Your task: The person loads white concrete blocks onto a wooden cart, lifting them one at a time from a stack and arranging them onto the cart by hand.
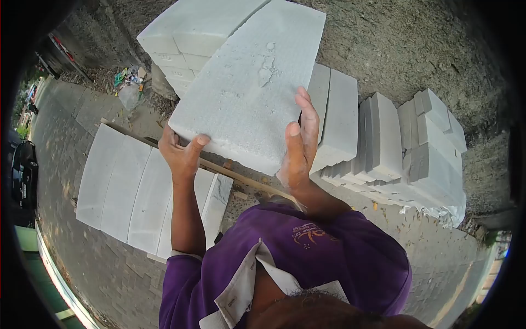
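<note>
Rough wall (383, 44), 2 hands (239, 148), pitted pale block (235, 93)

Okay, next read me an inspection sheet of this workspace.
Surface: paved ground, scattered with leaves.
Job's things: pale block, pitted on its upper face; stacked blocks near the wall; row of blocks on the left.
Clutter: litter and plastic bag beyond the row.
Hands: left hand and right hand grip the pale block.
Cables: nothing seen.
Surroundings: rough wall; dark car, far left.
</note>
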Demonstrator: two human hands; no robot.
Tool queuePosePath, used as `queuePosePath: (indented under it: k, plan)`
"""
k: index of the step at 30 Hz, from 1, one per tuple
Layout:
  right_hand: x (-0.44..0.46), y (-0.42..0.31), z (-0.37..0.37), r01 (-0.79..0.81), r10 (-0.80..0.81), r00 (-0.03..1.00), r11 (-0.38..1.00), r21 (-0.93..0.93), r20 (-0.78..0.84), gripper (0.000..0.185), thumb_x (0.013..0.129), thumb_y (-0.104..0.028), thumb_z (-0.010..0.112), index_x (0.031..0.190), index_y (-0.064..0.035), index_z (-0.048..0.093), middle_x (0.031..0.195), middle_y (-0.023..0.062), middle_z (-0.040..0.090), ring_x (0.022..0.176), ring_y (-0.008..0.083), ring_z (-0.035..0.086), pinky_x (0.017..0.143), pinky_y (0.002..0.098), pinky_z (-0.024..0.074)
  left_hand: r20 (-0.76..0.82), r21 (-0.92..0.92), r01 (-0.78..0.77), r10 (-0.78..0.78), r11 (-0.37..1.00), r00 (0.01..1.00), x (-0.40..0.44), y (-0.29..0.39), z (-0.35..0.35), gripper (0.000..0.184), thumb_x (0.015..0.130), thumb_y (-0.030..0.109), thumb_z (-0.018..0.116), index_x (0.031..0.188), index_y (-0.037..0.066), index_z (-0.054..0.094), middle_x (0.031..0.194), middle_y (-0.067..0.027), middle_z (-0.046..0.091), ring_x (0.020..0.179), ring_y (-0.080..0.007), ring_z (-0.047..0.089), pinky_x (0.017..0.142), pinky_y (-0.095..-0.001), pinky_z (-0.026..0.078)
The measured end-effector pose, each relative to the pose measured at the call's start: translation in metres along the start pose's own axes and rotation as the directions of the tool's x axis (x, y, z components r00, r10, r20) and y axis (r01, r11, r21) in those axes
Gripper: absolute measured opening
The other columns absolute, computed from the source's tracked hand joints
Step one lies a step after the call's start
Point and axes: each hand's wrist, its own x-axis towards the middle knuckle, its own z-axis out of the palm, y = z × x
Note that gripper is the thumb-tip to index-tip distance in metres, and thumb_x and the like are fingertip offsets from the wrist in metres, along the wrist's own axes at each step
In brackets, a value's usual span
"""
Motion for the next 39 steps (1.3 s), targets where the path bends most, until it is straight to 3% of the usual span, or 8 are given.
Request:
queuePosePath:
  k: [3,8,15,20,24,27,31,39]
  plan:
    - [0.018,-0.007,-0.012,0.010,-0.009,0.999,1.000,0.009,-0.044,0.047,0.102,-0.020,0.049,0.139,0.0066,0.040,0.151,0.0260,0.033,0.144,0.0337,0.027,0.118,0.0470,0.0162,-0.029,0.003,0.026,-0.026,1.000,0.999,-0.005,-0.003,0.003,0.094,0.069,0.056,0.086,0.127,-0.010,0.053,0.115,-0.0141,0.064,0.107,-0.0206,0.062,0.094,-0.0327,0.046]
    - [0.155,0.062,-0.066,-0.005,-0.005,1.000,0.828,-0.560,-0.017,0.053,0.089,-0.043,0.069,0.113,0.0044,0.065,0.124,0.0223,0.063,0.121,0.0344,0.057,0.105,0.0399,0.0410,-0.153,-0.172,0.029,-0.056,0.985,0.987,-0.013,-0.003,0.020,0.087,0.069,0.045,0.089,0.127,-0.008,0.051,0.117,-0.0129,0.061,0.108,-0.0202,0.059,0.096,-0.0324,0.044]
    - [0.417,0.273,-0.130,0.339,0.235,0.885,0.264,-0.903,0.402,0.088,0.080,-0.076,0.057,0.137,-0.0077,0.057,0.132,0.0225,0.060,0.122,0.0390,0.057,0.102,0.0505,0.0424,-0.303,-0.240,0.210,-0.279,0.948,0.911,-0.034,0.010,0.034,0.115,0.068,0.048,0.090,0.143,-0.012,0.027,0.128,-0.0241,0.052,0.118,-0.0293,0.055,0.101,-0.0384,0.048]
    - [0.489,0.363,-0.122,0.305,0.559,0.726,0.260,-0.916,0.400,0.091,0.084,-0.078,0.050,0.135,-0.0027,0.058,0.133,0.0235,0.059,0.124,0.0399,0.055,0.101,0.0538,0.0423,-0.395,-0.459,0.222,-0.421,0.860,0.817,-0.041,0.020,0.050,0.136,0.064,0.049,0.092,0.148,-0.012,0.005,0.137,-0.0302,0.041,0.131,-0.0368,0.045,0.108,-0.0416,0.043]
    - [0.483,0.388,-0.100,0.105,0.938,0.225,0.246,-0.963,0.264,0.088,0.087,-0.076,0.050,0.132,-0.0009,0.059,0.123,0.0198,0.064,0.106,0.0315,0.064,0.092,0.0459,0.0496,-0.388,-0.506,0.223,-0.451,0.833,0.804,-0.045,0.010,0.056,0.141,0.060,0.058,0.091,0.149,-0.011,0.006,0.139,-0.0308,0.039,0.134,-0.0390,0.042,0.110,-0.0427,0.040]
    - [0.424,0.355,-0.072,-0.344,0.927,0.167,0.375,-0.861,0.337,0.087,0.088,-0.074,0.052,0.131,0.0012,0.059,0.119,0.0183,0.065,0.099,0.0280,0.064,0.087,0.0429,0.0512,-0.419,-0.445,0.214,-0.413,0.870,0.809,-0.046,0.014,0.056,0.136,0.062,0.063,0.087,0.150,-0.009,0.012,0.139,-0.0305,0.039,0.133,-0.0384,0.043,0.109,-0.0431,0.041]
    - [0.361,0.268,-0.029,-0.523,0.930,0.276,0.357,-0.774,0.243,0.085,0.088,-0.072,0.055,0.132,0.0011,0.059,0.123,0.0172,0.064,0.103,0.0284,0.063,0.088,0.0412,0.0501,-0.391,-0.455,0.188,-0.385,0.870,0.836,-0.048,0.010,0.057,0.133,0.064,0.062,0.087,0.152,-0.005,0.012,0.138,-0.0296,0.040,0.133,-0.0371,0.042,0.109,-0.0427,0.041]
    - [0.402,0.250,-0.034,-0.344,0.849,0.498,0.382,-0.858,0.178,0.089,0.086,-0.075,0.055,0.129,0.0022,0.062,0.116,0.0163,0.067,0.096,0.0262,0.064,0.086,0.0383,0.0499,-0.271,-0.630,0.210,-0.464,0.748,0.843,-0.073,-0.031,0.049,0.124,0.075,0.065,0.077,0.155,0.003,0.006,0.150,-0.0209,0.030,0.143,-0.0342,0.029,0.117,-0.0469,0.028]
